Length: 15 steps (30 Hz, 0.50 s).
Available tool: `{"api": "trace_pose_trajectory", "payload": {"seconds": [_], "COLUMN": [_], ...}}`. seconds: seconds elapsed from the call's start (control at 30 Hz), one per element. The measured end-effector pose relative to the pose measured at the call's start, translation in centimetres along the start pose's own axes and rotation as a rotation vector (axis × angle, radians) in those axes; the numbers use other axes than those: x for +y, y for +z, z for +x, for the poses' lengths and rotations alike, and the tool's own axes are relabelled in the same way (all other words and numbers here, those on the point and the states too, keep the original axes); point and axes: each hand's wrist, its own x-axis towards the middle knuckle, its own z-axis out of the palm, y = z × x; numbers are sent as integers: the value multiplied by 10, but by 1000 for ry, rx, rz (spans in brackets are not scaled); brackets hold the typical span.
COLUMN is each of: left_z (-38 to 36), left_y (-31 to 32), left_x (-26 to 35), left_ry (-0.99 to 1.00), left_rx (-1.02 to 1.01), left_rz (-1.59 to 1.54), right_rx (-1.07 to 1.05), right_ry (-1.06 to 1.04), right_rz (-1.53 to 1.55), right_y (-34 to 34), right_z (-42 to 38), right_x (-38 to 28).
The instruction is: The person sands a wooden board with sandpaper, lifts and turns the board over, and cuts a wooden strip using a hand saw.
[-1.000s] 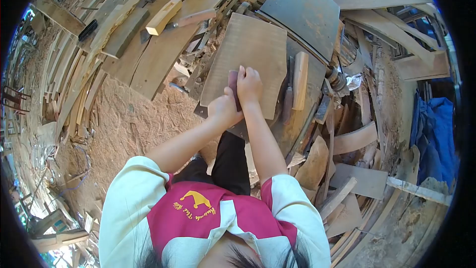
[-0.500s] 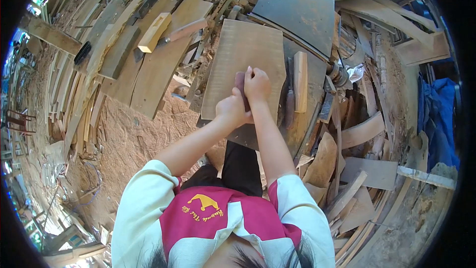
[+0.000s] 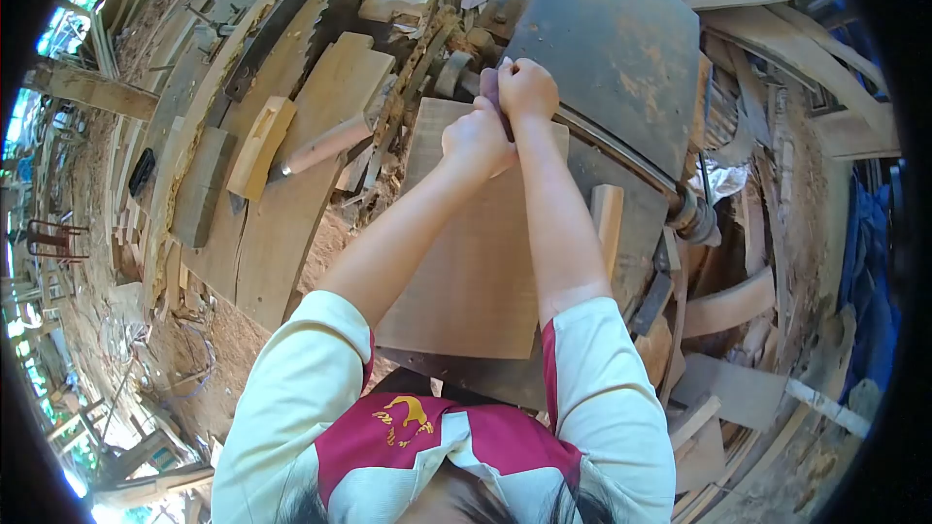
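Note:
A flat wooden board (image 3: pixel 466 262) lies on the dark metal surface in front of me. Over its far edge, both hands grip a dark reddish-brown block (image 3: pixel 493 97). My left hand (image 3: pixel 478 144) is wrapped round its near part, and my right hand (image 3: pixel 528 92) is closed on it just beyond, to the right. The fingers hide much of the block, and its underside cannot be seen. Right of the board, a light wood piece (image 3: pixel 607 223) lies partly behind my right forearm.
Left, planks (image 3: pixel 301 165) carry a yellowish wooden block (image 3: pixel 262 147), a wooden-handled tool (image 3: pixel 328 144) and a toothed saw blade (image 3: pixel 340 15). A metal plate (image 3: pixel 607 34) and a shaft end (image 3: pixel 694 218) stand at the right. Wood scraps (image 3: pixel 733 306) lie further right.
Both hands have moved away from my body with the block, from the middle of the board to its far edge. The view has shifted too, and the arms are stretched further.

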Motion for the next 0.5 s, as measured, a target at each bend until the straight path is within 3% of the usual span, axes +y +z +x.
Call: {"api": "trace_pose_trajectory", "payload": {"seconds": [0.23,0.5], "left_z": [-19,-156], "left_y": [7,53], "left_x": [-1,-29], "left_ry": [42,2], "left_rx": [50,-22], "left_rz": [-12,-82], "right_rx": [41,40], "right_ry": [-49,-144], "right_rz": [-13,14], "right_y": [-4,-38], "right_z": [-18,-162], "right_x": [5,22]}}
